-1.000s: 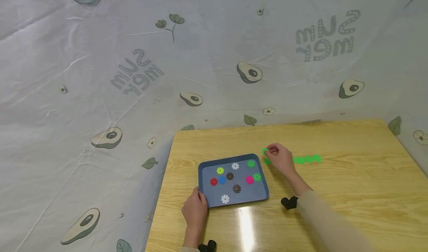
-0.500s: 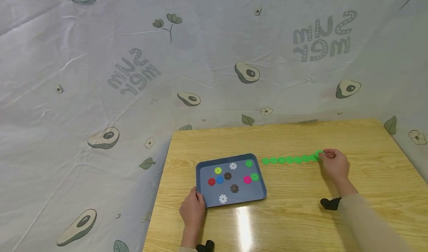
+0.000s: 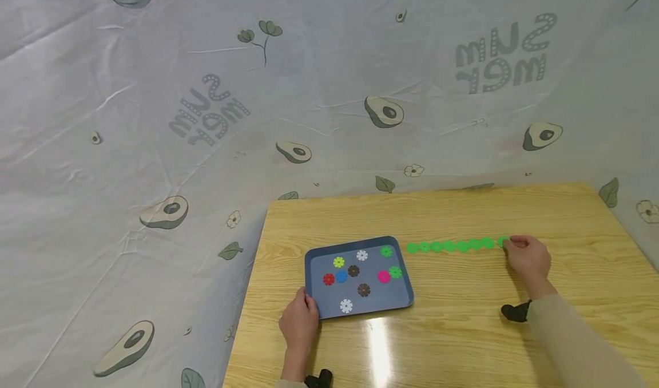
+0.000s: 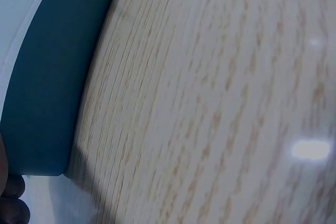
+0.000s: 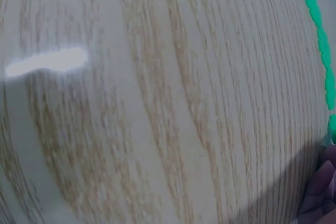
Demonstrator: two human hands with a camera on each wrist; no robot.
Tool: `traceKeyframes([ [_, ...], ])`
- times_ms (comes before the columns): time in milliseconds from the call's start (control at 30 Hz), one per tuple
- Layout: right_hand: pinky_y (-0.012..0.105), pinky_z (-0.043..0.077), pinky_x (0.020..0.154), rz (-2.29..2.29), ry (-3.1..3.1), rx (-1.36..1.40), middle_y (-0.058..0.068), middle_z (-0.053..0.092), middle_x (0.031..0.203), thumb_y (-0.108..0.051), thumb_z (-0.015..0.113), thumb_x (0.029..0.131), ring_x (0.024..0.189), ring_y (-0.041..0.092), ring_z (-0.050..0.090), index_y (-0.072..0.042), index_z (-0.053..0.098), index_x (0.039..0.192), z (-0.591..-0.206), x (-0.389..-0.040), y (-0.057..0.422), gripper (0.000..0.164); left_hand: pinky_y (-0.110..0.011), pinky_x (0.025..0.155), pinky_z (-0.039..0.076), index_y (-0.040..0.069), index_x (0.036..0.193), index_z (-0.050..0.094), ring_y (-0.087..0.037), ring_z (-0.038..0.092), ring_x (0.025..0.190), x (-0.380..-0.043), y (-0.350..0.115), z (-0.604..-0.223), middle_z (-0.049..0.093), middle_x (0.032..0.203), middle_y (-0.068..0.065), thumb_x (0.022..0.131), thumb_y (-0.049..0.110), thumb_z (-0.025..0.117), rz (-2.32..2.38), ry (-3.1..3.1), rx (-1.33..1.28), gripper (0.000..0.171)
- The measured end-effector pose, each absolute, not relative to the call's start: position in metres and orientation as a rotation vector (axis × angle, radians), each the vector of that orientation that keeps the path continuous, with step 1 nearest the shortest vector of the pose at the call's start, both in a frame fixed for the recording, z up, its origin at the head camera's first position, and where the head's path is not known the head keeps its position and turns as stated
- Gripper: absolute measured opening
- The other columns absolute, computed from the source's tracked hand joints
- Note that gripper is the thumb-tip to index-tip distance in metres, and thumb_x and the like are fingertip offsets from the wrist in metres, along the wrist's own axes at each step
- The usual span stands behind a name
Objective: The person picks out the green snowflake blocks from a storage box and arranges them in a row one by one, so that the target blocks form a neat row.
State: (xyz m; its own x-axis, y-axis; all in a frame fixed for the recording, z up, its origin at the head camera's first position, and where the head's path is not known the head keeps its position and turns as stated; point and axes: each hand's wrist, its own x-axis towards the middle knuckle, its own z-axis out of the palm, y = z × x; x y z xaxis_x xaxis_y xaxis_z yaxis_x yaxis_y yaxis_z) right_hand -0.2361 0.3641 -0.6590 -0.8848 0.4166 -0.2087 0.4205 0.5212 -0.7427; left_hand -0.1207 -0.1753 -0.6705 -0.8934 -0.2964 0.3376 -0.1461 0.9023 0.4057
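Nearest, my left hand (image 3: 300, 322) gripped the near left corner of the grey-blue tray (image 3: 391, 297), its fingers closed about the rim, presumably so that the tray would not slide on the wooden bench (image 3: 443, 331). In the tray lay ten loose notched discs (image 3: 364, 289) of several colours, mostly spread apart, which I judge left each easy to pick up; only the pink disc (image 3: 383, 277) and its green neighbour (image 3: 395, 272) sat closely side by side. Beyond, to the right, my right hand (image 3: 530, 259) pinched a single green disc (image 3: 502, 241), the fingers drawn together on its near edge, a hold that probably left its other edges free; whether it met the bench I could not tell. It was just beside, and apart from, the right end of a row of seven green discs (image 3: 449, 246), set close together, likely for an unbroken line. Behind the bench hung a pale cloth (image 3: 329, 119) printed with avocados
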Motion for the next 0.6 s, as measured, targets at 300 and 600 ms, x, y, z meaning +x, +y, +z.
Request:
traceKeyframes([
  [300,0.042,0.039,0.077,-1.224,2.815,0.677,0.023,0.071,0.103,-0.027,0.058,0.103,0.092,0.036,0.063,0.009,0.065,0.121,-0.6552,-0.2346,0.3633,0.041,-0.042,0.039,0.040,0.001,0.107,0.076,-0.027,0.058,0.045,-0.1214,-0.1754,-0.6704,0.070,0.069,-0.014,0.092,0.012,0.071,-0.511,-2.660,0.307,0.019],
  [600,0.042,0.038,0.075,-1.276,2.846,0.636,0.023,0.069,0.104,-0.030,0.056,0.105,0.090,0.035,0.061,0.009,0.064,0.124,-0.6543,-0.2318,0.3538,0.044,-0.042,0.039,0.040,0.001,0.107,0.076,-0.027,0.059,0.046,-0.1209,-0.1744,-0.6700,0.070,0.069,-0.014,0.092,0.011,0.072,-0.517,-2.665,0.321,0.018],
])
